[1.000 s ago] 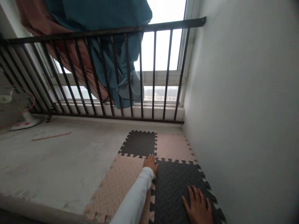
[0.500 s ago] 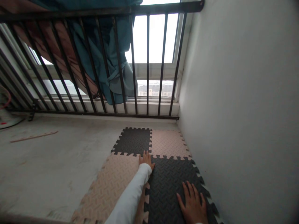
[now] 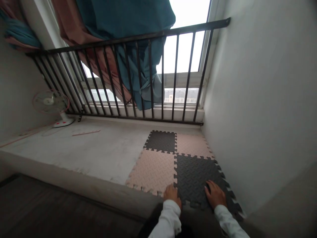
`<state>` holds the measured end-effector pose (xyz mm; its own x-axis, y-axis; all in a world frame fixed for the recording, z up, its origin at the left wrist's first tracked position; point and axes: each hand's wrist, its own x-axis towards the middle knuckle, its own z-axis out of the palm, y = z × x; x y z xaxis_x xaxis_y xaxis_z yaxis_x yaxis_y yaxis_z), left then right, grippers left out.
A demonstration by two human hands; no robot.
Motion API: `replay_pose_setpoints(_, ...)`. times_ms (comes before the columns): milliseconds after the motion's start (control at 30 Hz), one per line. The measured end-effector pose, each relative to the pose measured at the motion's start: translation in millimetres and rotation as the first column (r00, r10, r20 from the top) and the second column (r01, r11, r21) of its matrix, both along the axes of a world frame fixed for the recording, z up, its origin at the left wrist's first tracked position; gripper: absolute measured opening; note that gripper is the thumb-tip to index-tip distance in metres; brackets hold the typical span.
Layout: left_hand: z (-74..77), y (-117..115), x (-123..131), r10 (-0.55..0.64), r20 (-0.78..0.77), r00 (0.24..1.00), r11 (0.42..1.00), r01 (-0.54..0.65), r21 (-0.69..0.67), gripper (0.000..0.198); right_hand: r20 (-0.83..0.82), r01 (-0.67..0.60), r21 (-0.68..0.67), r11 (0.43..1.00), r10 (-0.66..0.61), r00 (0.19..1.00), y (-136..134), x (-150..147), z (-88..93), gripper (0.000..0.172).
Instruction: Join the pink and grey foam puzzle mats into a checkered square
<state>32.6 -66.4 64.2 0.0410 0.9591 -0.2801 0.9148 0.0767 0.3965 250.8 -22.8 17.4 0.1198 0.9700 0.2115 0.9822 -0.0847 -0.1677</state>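
Foam puzzle mat tiles with toothed edges lie joined in a two-by-two checker along the wall. A small dark tile (image 3: 162, 141) and a pink-beige tile (image 3: 193, 144) make the far row. Nearer are a beige tile (image 3: 156, 168) and a black tile (image 3: 195, 175). My left hand (image 3: 171, 195) is at the near end of the seam between these two; its fingers look bent down and are partly hidden. My right hand (image 3: 216, 194) rests on the black tile's right part, fingers spread from the thumb, holding nothing.
A black metal railing (image 3: 146, 119) runs before the window, with teal and pink curtains (image 3: 128, 19) hanging there. A white wall (image 3: 247, 99) bounds the right. A fan (image 3: 63, 120) and a thin strip (image 3: 86, 133) are on the raised ledge (image 3: 99, 155); its front edge drops to a dark floor (image 3: 61, 205).
My left hand has drawn back from the tiles' centre junction to the near seam. My right hand stays on the black tile. The view has swung left, showing the whole fan and ledge edge.
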Motion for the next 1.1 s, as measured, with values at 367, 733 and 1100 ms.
replay_pose_setpoints(367,1.4,-8,-9,0.169,-0.009,0.986,0.982,-0.168,0.083,0.031,-0.242,-0.121,0.063,0.991,0.133,0.961,-84,-9,-2.0,0.034)
replay_pose_setpoints(733,35.9,-28,-45,0.155,0.295,0.943,0.907,-0.254,0.335,0.034,-0.565,-0.105,0.076,0.992,0.129,0.815,-222,4,-12.6,0.034)
replay_pose_setpoints(1100,145.0,-105,-76,-0.006,0.642,0.767,0.657,-0.481,0.580,0.022,-0.642,-0.060,0.076,0.995,0.095,0.761,-259,7,48.7,0.040)
